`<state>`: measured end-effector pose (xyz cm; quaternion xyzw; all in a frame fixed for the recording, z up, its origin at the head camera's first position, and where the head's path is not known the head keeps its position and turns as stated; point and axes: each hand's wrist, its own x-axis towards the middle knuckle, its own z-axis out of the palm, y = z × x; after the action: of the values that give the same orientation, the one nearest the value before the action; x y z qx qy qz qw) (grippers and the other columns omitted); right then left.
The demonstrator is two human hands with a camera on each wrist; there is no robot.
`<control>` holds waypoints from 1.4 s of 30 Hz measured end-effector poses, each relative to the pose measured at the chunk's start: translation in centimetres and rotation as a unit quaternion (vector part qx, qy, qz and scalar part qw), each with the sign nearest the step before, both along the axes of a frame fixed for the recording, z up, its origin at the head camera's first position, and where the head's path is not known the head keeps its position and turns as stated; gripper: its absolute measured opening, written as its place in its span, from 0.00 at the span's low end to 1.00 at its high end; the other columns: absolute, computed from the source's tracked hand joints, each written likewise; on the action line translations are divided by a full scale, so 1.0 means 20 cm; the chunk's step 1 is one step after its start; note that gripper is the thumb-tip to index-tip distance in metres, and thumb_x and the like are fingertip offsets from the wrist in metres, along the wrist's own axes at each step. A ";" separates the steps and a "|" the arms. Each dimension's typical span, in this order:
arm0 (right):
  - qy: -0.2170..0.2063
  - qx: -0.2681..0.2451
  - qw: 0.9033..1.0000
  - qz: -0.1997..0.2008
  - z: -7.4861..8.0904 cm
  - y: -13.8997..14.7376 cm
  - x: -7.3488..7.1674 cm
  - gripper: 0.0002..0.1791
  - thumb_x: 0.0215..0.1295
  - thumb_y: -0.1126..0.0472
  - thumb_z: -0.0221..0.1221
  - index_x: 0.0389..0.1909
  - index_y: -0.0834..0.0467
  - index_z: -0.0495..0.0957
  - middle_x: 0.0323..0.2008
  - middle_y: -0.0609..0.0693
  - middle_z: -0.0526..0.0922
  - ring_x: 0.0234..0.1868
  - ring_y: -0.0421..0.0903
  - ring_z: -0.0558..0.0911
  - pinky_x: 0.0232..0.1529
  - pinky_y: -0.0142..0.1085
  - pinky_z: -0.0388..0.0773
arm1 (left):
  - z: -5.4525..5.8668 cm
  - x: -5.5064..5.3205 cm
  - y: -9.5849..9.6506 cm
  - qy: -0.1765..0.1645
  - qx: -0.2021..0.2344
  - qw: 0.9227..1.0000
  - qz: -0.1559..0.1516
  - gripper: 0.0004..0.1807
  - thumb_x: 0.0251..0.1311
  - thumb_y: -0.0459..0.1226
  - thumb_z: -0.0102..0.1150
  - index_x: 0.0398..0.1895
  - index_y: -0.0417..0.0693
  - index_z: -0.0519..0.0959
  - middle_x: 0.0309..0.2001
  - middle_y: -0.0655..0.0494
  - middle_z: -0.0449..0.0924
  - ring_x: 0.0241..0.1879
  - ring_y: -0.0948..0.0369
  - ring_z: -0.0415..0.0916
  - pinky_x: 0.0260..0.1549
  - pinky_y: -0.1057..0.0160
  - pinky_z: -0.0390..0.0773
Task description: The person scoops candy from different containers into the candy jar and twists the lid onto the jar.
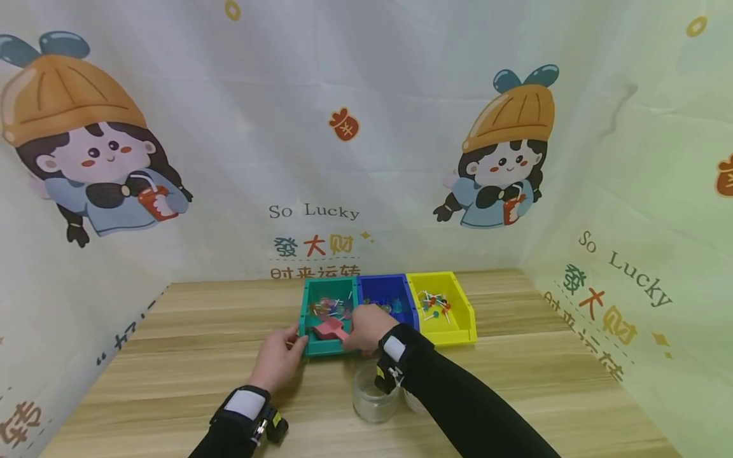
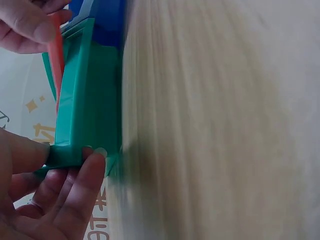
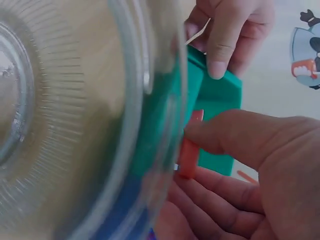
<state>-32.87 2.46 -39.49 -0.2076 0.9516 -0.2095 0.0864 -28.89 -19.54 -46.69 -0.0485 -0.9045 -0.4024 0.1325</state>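
Note:
My left hand grips the front left corner of the green bin, thumb on the wall and fingers below, as the left wrist view shows. My right hand pinches the handle of a small pink-red scoop between thumb and fingers. The scoop's head lies inside the green bin near its front wall. Behind it in the bin is a pile of small coloured pieces with pale stems. In the right wrist view a clear glass jar fills the left side, close to the camera.
A blue bin with small translucent pieces adjoins the green one, partly behind my right hand. Right of it, a yellow bin holds round-headed pins. The glass jar stands below my right wrist, with another jar mostly hidden by the forearm.

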 end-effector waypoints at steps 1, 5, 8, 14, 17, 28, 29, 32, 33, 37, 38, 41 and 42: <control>0.007 -0.001 1.000 -0.002 0.01 0.00 0.00 0.30 0.66 0.56 0.74 0.09 0.50 0.69 0.07 0.37 0.62 0.12 0.38 0.66 0.18 0.30 0.59 | 0.00 0.00 0.00 0.001 -0.001 1.000 -0.001 0.24 0.78 0.33 0.60 0.70 0.23 0.76 0.44 0.38 0.88 0.44 0.49 0.87 0.43 0.52 0.87; 0.029 -0.011 0.999 -0.007 0.08 0.02 0.01 0.34 0.67 0.57 0.73 0.08 0.50 0.62 0.11 0.40 0.55 0.14 0.40 0.55 0.21 0.33 0.49 | -0.01 0.00 0.02 -0.001 0.000 1.000 -0.006 0.24 0.78 0.32 0.60 0.70 0.24 0.77 0.43 0.39 0.88 0.44 0.48 0.87 0.44 0.50 0.88; 0.033 -0.009 0.999 -0.013 0.16 0.04 0.02 0.34 0.69 0.55 0.73 0.09 0.51 0.63 0.12 0.41 0.55 0.15 0.40 0.56 0.21 0.33 0.50 | 0.00 0.00 0.02 -0.003 0.002 1.000 -0.008 0.23 0.79 0.32 0.59 0.70 0.25 0.77 0.44 0.39 0.88 0.45 0.48 0.87 0.47 0.47 0.88; 0.027 0.024 0.999 -0.036 0.28 0.02 0.05 0.27 0.65 0.43 0.77 0.20 0.54 0.75 0.18 0.44 0.68 0.22 0.43 0.71 0.26 0.32 0.65 | 0.01 -0.02 0.02 -0.002 -0.001 1.000 -0.006 0.24 0.79 0.32 0.59 0.70 0.24 0.77 0.45 0.37 0.87 0.46 0.47 0.86 0.50 0.44 0.87; 0.021 0.046 0.998 -0.042 0.25 -0.01 0.01 0.25 0.63 0.40 0.78 0.26 0.56 0.80 0.24 0.47 0.77 0.29 0.46 0.78 0.31 0.34 0.75 | 0.02 -0.03 0.01 -0.004 -0.001 1.000 -0.003 0.24 0.78 0.32 0.59 0.71 0.26 0.77 0.45 0.37 0.88 0.46 0.48 0.86 0.49 0.45 0.87; 0.116 0.077 0.990 -0.025 -0.40 -0.10 -0.65 0.21 0.53 0.39 0.75 0.16 0.43 0.77 0.18 0.40 0.77 0.23 0.43 0.77 0.23 0.38 0.74 | 0.06 -0.03 0.00 -0.009 -0.008 1.000 -0.007 0.22 0.79 0.33 0.59 0.70 0.31 0.80 0.42 0.42 0.88 0.42 0.52 0.81 0.44 0.52 0.83; 0.128 0.082 0.988 -0.026 -0.42 -0.11 -0.66 0.20 0.52 0.40 0.76 0.17 0.43 0.76 0.19 0.40 0.77 0.23 0.43 0.77 0.23 0.39 0.74 | 0.06 -0.03 0.00 -0.013 -0.008 1.000 -0.006 0.22 0.80 0.34 0.59 0.70 0.31 0.80 0.43 0.42 0.87 0.42 0.52 0.81 0.45 0.51 0.83; 0.132 0.093 0.986 -0.031 -0.29 -0.14 -0.53 0.18 0.57 0.42 0.75 0.21 0.47 0.79 0.23 0.42 0.82 0.27 0.44 0.80 0.29 0.41 0.80 | 0.06 -0.02 0.00 -0.024 -0.011 1.000 -0.002 0.24 0.80 0.35 0.58 0.73 0.30 0.77 0.46 0.39 0.87 0.44 0.51 0.80 0.47 0.48 0.84; 0.145 0.092 0.985 -0.032 -0.33 -0.15 -0.55 0.18 0.57 0.41 0.75 0.22 0.47 0.80 0.24 0.42 0.83 0.28 0.44 0.80 0.31 0.41 0.81 | 0.06 -0.02 0.00 -0.027 -0.011 1.000 -0.001 0.24 0.80 0.35 0.58 0.73 0.31 0.77 0.46 0.38 0.86 0.44 0.50 0.80 0.47 0.47 0.84; 0.141 0.091 0.985 -0.043 -0.27 -0.18 -0.47 0.16 0.60 0.44 0.75 0.25 0.48 0.81 0.29 0.43 0.86 0.32 0.43 0.82 0.41 0.46 0.84 | 0.04 -0.02 0.00 -0.032 -0.009 0.999 -0.003 0.23 0.80 0.35 0.58 0.72 0.33 0.79 0.44 0.41 0.85 0.43 0.52 0.79 0.43 0.53 0.81; 0.138 0.087 0.986 -0.043 -0.34 -0.20 -0.54 0.17 0.59 0.45 0.75 0.23 0.47 0.80 0.27 0.42 0.85 0.30 0.43 0.81 0.40 0.47 0.84 | 0.04 -0.02 0.00 -0.031 -0.008 0.999 -0.005 0.22 0.80 0.35 0.59 0.71 0.33 0.80 0.43 0.42 0.85 0.42 0.52 0.79 0.42 0.55 0.81; 0.127 0.104 0.985 -0.045 -0.27 -0.22 -0.46 0.13 0.63 0.49 0.74 0.27 0.52 0.84 0.31 0.46 0.89 0.33 0.46 0.85 0.43 0.46 0.87 | 0.02 -0.01 0.00 -0.031 -0.004 0.999 -0.007 0.22 0.80 0.34 0.59 0.71 0.34 0.80 0.42 0.42 0.85 0.42 0.52 0.79 0.42 0.56 0.79; 0.143 0.106 0.983 -0.043 -0.27 -0.23 -0.44 0.12 0.62 0.52 0.74 0.26 0.53 0.84 0.30 0.48 0.89 0.31 0.47 0.85 0.40 0.47 0.86 | 0.01 0.00 0.00 -0.029 -0.004 1.000 -0.007 0.22 0.79 0.34 0.59 0.71 0.34 0.80 0.42 0.42 0.85 0.42 0.52 0.79 0.42 0.56 0.80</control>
<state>-41.66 -2.24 -44.91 -0.1842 0.9789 -0.0792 -0.0386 -28.94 -19.55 -46.42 -0.0440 -0.9091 -0.4011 0.1032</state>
